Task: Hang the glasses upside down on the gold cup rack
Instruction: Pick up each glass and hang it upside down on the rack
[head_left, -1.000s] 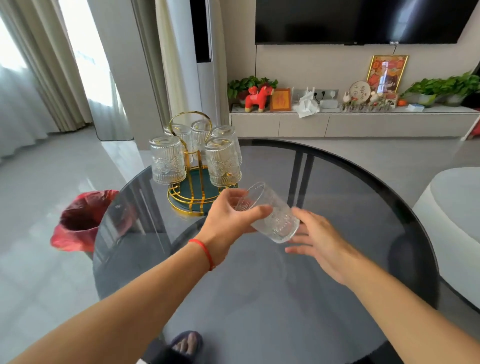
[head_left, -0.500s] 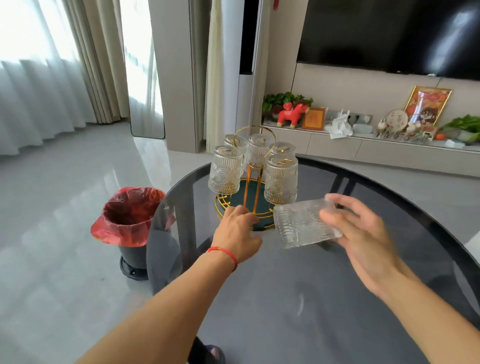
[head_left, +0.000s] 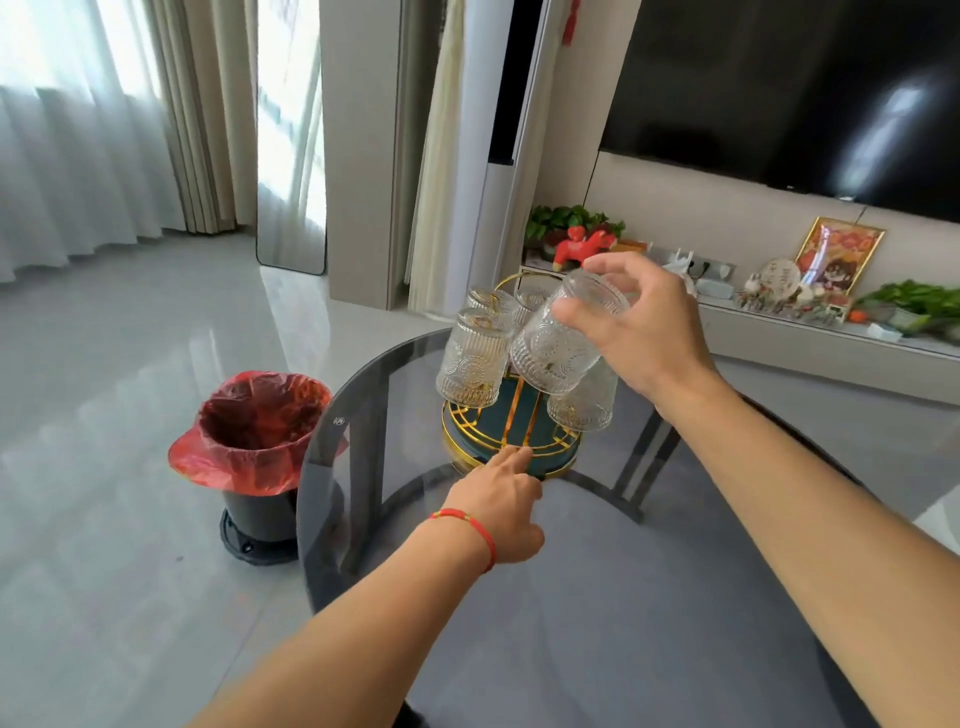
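Note:
The gold cup rack (head_left: 506, 434) with a dark green round base stands on the far left part of the round glass table (head_left: 597, 597). Several ribbed clear glasses hang on it upside down, one at its left (head_left: 470, 358) and one at its lower right (head_left: 584, 402). My right hand (head_left: 641, 325) grips another ribbed glass (head_left: 558, 343) by its bottom, mouth down and tilted, right over the rack's front. My left hand (head_left: 506, 504), with a red string at the wrist, reaches to the rack's base, its fingertips touching the gold rim.
A black bin with a red bag (head_left: 260, 447) stands on the floor left of the table. Behind the table runs a low TV shelf (head_left: 831, 332) with plants, a red toy horse and ornaments. The table edge curves close behind the rack.
The glass passed from my left hand to my right. My right hand lifted it from table height, turned it mouth down and brought it over the rack. My left hand moved to the rack's base.

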